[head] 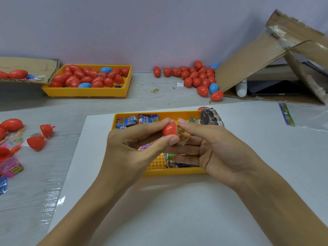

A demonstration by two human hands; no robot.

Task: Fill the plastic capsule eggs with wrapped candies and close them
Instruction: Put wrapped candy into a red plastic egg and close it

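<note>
Red egg half (169, 129) sat pinched between the thumb and fingertips of the left hand (134, 146), held in the air above the near yellow tray (159, 172). Its open mouth faced right, where a wrapped candy (182, 136) stuck partly out of it. The right hand (213, 148) pinched that candy with thumb and forefinger, its other fingers lying loosely curled beneath. Both hands met over the middle of the tray, hiding much of its inside; wrapped candies (131, 121) showed along its far wall and a few more at its near edge. A crumpled strip of wrappers (212, 117) rose over the tray's far right corner.

The tray rested on a white sheet (159, 210), whose near part lay bare between the forearms and out to the right. Its left edge ran slantwise, and beyond it on the grey table (35, 192) lay open red egg halves (36, 142) and loose candy packets (12, 168).

Farther back, a second yellow tray (85, 92) held many closed red eggs and a few blue ones. To its right, closed eggs lay in a loose heap (198, 77) against the wall and against a slanted cardboard box (252, 59). An open strip of table ran between the two trays. Cardboard flap (28, 66) at far left carried a few more eggs.
</note>
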